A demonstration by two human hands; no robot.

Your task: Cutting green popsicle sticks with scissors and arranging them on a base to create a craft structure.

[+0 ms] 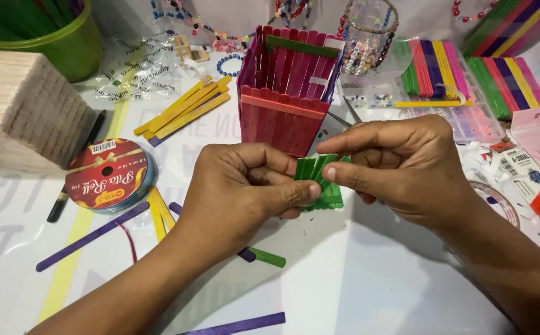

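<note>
A small panel of short green craft sticks (319,180) is pinched between both my hands just above the white table. My left hand (245,186) grips its left edge with thumb and fingers. My right hand (400,164) holds its top and right side, thumb pressed on the front. Directly behind the hands stands a box built of pink and red craft sticks (285,87), with a green stick across its top.
Yellow sticks (183,111) lie left of the box, purple sticks (90,239) and a short green piece (267,257) lie near my left arm. A red ribbon spool (106,177), a plain wooden stick stack (25,111), coloured stick bundles (468,77), beads and a green cup (53,37) surround.
</note>
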